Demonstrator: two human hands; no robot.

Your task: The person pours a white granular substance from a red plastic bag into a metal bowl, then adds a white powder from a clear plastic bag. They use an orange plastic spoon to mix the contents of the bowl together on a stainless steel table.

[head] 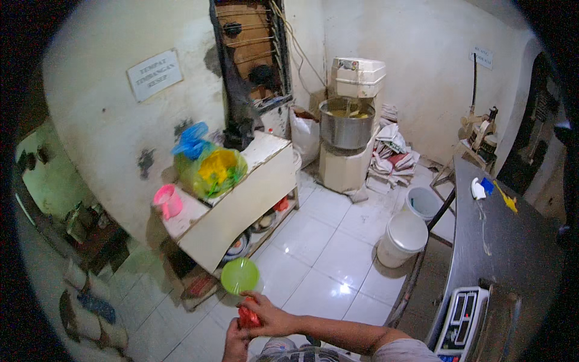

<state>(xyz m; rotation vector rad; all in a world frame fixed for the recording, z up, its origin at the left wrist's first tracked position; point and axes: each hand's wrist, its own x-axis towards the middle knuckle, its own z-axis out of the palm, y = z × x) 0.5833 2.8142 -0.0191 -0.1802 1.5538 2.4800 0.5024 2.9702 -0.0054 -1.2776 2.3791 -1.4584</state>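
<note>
Low in the picture, close to my body, both of my hands are on a crumpled red bundle [249,314] that looks like plastic. My right hand [273,319] wraps over its top and side with curled fingers. From below, my left hand [236,341] grips its lower end. Part of the bundle is covered by my fingers, and its contents cannot be seen. Just beyond my hands on the tiled floor stands a tub with a green lid [240,276].
A white bench [244,212] holds a pink jug [168,202] and plastic bags [217,169]. Behind stands a dough mixer [347,124]. Right of me are a lidded white bucket [402,240], an open bucket [423,202] and a dark table [511,240] with a digital scale [462,319].
</note>
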